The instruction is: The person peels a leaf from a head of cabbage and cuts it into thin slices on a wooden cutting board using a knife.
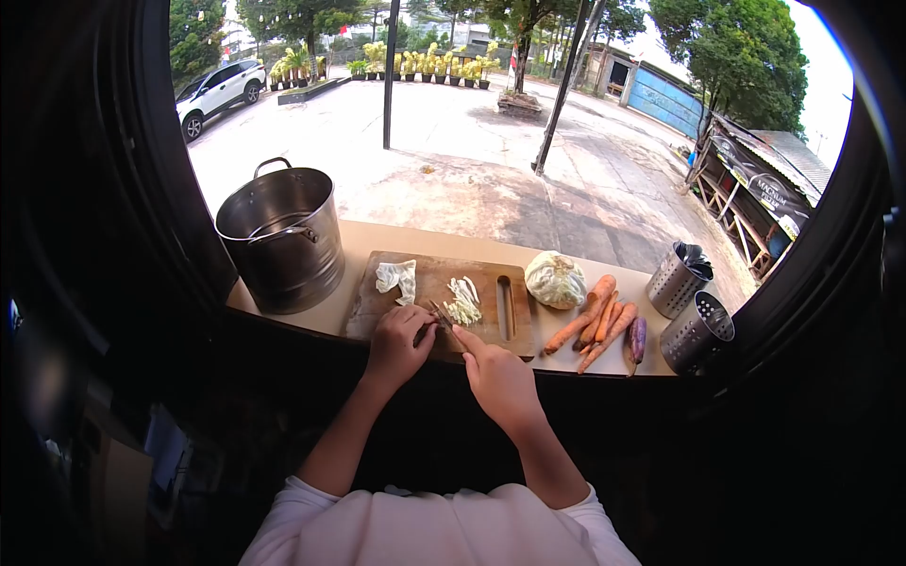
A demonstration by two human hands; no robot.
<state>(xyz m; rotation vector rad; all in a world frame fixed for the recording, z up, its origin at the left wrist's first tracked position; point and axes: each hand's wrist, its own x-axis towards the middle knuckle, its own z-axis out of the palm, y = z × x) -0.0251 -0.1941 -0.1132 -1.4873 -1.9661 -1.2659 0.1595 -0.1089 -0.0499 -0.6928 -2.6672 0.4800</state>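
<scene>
My right hand (498, 373) is closed round the handle of a knife (444, 317), its blade pointing up and left over the wooden cutting board (434, 272). Beside the blade, my left hand (398, 341) rests at the board's near edge with fingers curled down; what they press on is mostly hidden. Thin pale strips of cut cabbage (464, 304) lie in a small heap just beyond the knife. A torn piece of cabbage leaf (396, 278) sits on the board's left part, above my left hand.
A large steel pot (293, 255) stands left of the board. To the right are a cabbage head (555, 280), several carrots (604, 325), a long purple vegetable (638, 340) and two perforated metal holders (696, 335). The narrow counter (368, 238) borders an open window onto a yard.
</scene>
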